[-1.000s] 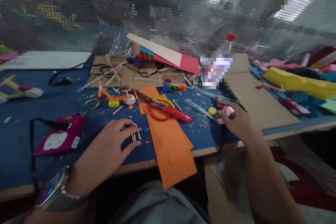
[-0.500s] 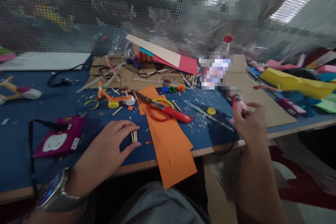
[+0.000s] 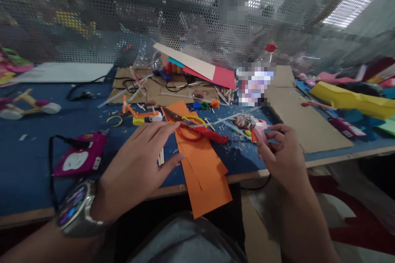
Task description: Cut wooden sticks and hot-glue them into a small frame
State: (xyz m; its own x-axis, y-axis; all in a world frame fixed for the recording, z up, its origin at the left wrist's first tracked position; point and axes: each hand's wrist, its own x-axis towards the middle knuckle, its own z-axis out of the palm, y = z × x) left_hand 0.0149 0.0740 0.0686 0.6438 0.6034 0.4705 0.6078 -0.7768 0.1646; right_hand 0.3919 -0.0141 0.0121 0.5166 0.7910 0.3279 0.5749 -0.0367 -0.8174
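Observation:
My left hand [image 3: 140, 164] hovers over the blue table, fingers apart and holding nothing. Partly hidden beneath it lie short wooden sticks [image 3: 161, 156]. In my right hand [image 3: 282, 152] is a pink glue gun [image 3: 261, 130], its messy nozzle pointing left over white scraps. Between the hands, red-handled scissors [image 3: 212, 134] rest on orange paper [image 3: 203, 172] that overhangs the table edge. Behind my left hand sits a small orange model [image 3: 138, 111] with yellow and white caps.
At the left are a magenta box [image 3: 82, 154] with a black cable and a wooden toy vehicle [image 3: 27, 104]. Cardboard [image 3: 321, 131] and yellow foam [image 3: 352, 100] lie at the right. A red-capped bottle [image 3: 267, 55] stands at the back.
My left hand has let go of the sticks and moved up and right, over them. My right hand has brought the glue gun leftward from the cardboard's edge. The view has shifted slightly.

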